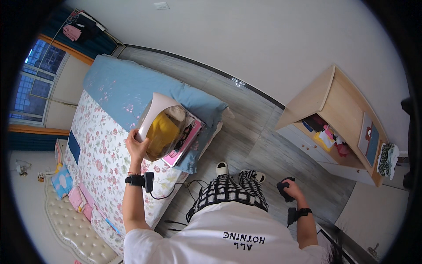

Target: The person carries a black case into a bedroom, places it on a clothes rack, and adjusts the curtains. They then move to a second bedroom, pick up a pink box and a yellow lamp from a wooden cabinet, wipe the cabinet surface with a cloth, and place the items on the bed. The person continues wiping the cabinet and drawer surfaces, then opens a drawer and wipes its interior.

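My left hand (137, 144) is closed on the pale rim of a clear-sided container (166, 128), held over the edge of the bed. Through its transparent wall show a yellow cloth (163, 130) and a whitish item. Partly behind the container, a pink-edged box or tray (194, 132) with dark items in it rests on the blue blanket (132, 92). Low at my right side, over the floor, my right hand (293, 190) grips a small bunched dark cloth (285, 188). Each wrist wears a strap with a black device.
The bed with its floral sheet (99, 132) fills the left side. A wooden cabinet (329, 95) with clothes in an open compartment stands at the right. Black cables (189, 184) hang between the bed and my legs. A clothes rack (113, 41) stands beyond the bed.
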